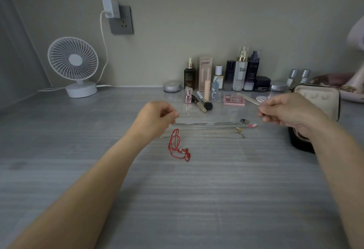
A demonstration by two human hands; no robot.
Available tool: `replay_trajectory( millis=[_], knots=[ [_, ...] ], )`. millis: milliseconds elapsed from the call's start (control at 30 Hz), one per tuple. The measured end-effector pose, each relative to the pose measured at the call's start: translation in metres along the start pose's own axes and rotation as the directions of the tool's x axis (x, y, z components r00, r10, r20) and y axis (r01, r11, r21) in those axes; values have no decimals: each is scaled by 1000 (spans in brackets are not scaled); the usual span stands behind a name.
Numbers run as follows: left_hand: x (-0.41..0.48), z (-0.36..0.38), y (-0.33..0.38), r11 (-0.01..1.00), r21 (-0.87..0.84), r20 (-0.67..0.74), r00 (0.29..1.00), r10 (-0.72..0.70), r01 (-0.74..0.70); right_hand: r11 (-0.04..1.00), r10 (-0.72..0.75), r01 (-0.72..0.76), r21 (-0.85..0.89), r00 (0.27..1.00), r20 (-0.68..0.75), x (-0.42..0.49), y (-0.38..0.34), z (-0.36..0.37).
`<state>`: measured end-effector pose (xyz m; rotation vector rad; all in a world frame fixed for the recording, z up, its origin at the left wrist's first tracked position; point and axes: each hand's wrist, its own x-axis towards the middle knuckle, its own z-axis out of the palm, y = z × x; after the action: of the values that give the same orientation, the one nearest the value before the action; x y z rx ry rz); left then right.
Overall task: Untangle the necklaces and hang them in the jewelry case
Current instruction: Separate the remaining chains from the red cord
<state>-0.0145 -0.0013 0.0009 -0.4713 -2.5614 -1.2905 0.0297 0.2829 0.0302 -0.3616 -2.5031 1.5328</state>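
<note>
Several silver chain necklaces (206, 124) lie stretched side by side on the grey table, with pendants (252, 125) at their right ends. A red cord necklace (175, 146) lies bunched in front of them. My left hand (157, 116) and my right hand (285, 111) are raised above the chains, each with pinched fingertips. A very thin chain (216, 113) seems stretched between them; it is barely visible. The open jewelry case (323, 99) stands upright at the right, behind my right hand, its cream lining with hooks showing.
Cosmetic bottles (240, 69), a makeup brush (203, 103), a pink palette (234, 99) and compacts crowd the back of the table. A white desk fan (73, 65) stands at the back left, its cable running to a wall socket (121, 20).
</note>
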Motion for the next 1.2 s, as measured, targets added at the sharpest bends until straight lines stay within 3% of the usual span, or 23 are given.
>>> replay_trajectory(
  millis=[100, 233, 500, 733, 933, 1033, 1133, 1200],
  knots=[
    [-5, 12, 10, 996, -40, 13, 997, 76, -76, 956, 182, -169, -240, 983, 33, 4, 9, 0],
    [-13, 30, 21, 994, -57, 155, 983, 98, -90, 844, 307, -264, -466, 951, 19, 8, 16, 7],
    [-9, 41, 8, 933, 347, 255, 967, 2, -93, 755, 368, -295, -586, 930, 6, 12, 19, 11],
    [-4, 20, -3, 927, 369, 338, 920, -197, 63, 739, 347, -267, -619, 938, 9, 16, 24, 17],
    [-3, 11, -6, 932, 334, 312, 917, -250, 141, 643, 321, -229, -731, 947, -14, 19, 27, 19],
    [-3, 2, -5, 938, 307, 326, 908, -262, 161, 549, 167, -133, -825, 985, -47, 19, 28, 20],
    [-3, -8, -4, 927, 341, 357, 890, -283, 158, 698, -126, 75, -712, 992, -18, 10, 18, 28],
    [-2, -13, -4, 919, 365, 370, 882, -292, 151, 761, -277, 289, -581, 954, 111, -3, 8, 44]
  ],
)
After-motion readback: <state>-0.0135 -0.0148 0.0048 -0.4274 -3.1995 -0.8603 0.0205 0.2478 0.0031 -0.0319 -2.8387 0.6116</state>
